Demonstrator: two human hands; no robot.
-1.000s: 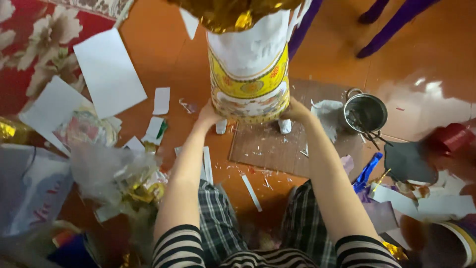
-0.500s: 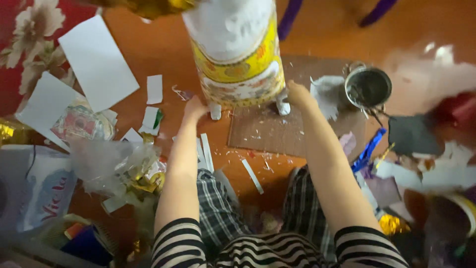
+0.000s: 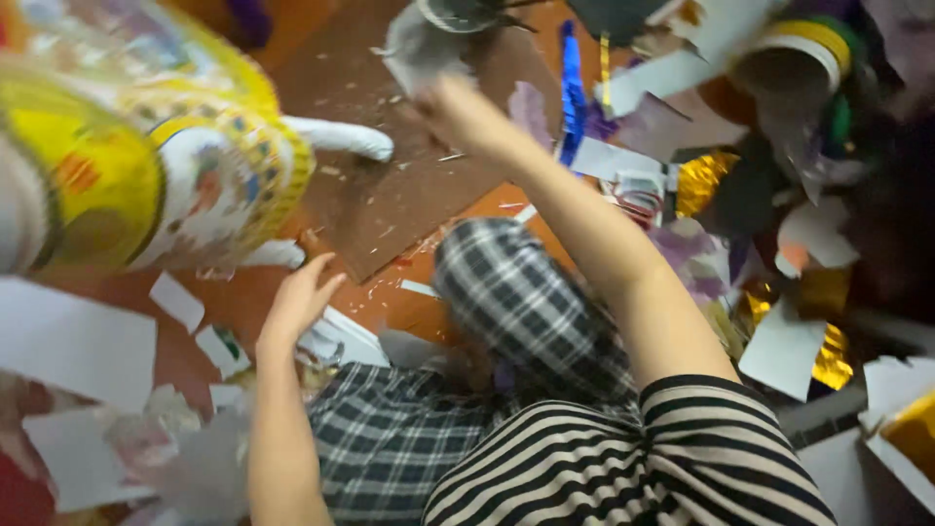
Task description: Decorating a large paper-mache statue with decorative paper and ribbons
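A large yellow-and-white paper figure [image 3: 146, 166] fills the far left, its white legs over the brown cardboard sheet [image 3: 409, 195] on the floor [image 3: 243, 302]. The left hand [image 3: 297, 297], fingers spread in an open grip, holds nothing; the figure's near leg lies just beside its fingertips. The right hand [image 3: 458, 107] reaches far toward grey crumpled paper [image 3: 419, 49]; blurred, so whether its grip is closed cannot be told.

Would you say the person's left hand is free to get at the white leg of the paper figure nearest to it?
Probably yes: the left hand is open, holds nothing, and sits just beside the lower white leg, with only bare orange floor between them.
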